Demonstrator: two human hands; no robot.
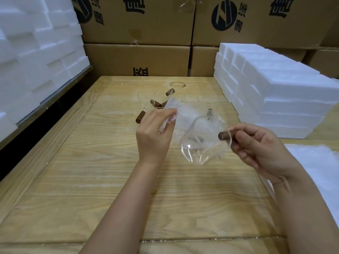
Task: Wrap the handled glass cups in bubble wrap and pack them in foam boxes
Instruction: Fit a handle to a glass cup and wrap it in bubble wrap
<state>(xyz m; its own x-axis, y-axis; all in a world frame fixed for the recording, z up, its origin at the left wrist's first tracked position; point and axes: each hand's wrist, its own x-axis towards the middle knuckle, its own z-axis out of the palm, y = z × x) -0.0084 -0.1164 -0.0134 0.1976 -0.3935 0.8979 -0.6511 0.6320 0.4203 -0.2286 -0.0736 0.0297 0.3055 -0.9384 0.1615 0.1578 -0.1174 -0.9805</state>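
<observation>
My right hand (260, 147) grips the brown wooden handle of a clear glass cup (196, 143), held tilted above the wooden table (91, 171). My left hand (154, 132) pinches the upper edge of a sheet of bubble wrap (185, 114) that hangs behind the cup. Several more glass cups with brown handles (146, 99) stand on the table just beyond my hands; their clear bodies are hard to make out.
White foam boxes (275, 92) are stacked at the right of the table, and more foam pieces (36, 52) are piled at the left. Cardboard cartons (137, 57) form a wall behind. A stack of bubble wrap sheets (317, 162) lies at the right edge.
</observation>
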